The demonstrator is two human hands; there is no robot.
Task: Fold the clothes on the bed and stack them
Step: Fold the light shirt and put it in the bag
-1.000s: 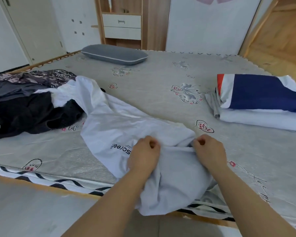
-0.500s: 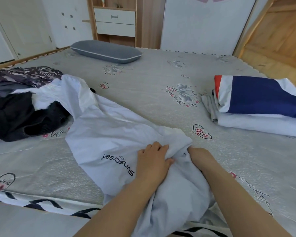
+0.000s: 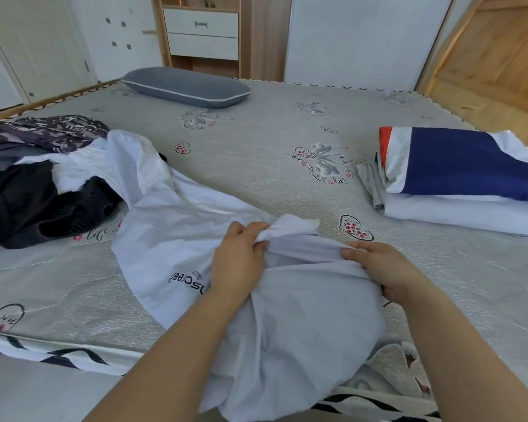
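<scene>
A white garment [image 3: 177, 226] with black lettering lies rumpled across the near side of the bed [image 3: 256, 141], its lower part hanging over the front edge. My left hand [image 3: 238, 260] pinches a bunched fold of it near the middle. My right hand [image 3: 375, 269] grips the same edge a little to the right, thumb on top. A pile of unfolded dark and patterned clothes [image 3: 28, 184] sits at the left, partly under the white garment. A folded stack [image 3: 457, 178] with a navy, white and red piece on top lies at the right.
A grey pillow [image 3: 186, 86] lies at the far side of the bed. Behind it stand a wooden cabinet with white drawers [image 3: 203, 35] and white wardrobe doors. A wooden floor area [image 3: 500, 71] is at the far right.
My left hand went from lying on the cloth to pinching a raised fold. My right hand came out from under the fabric and now grips the edge. The view shifted slightly.
</scene>
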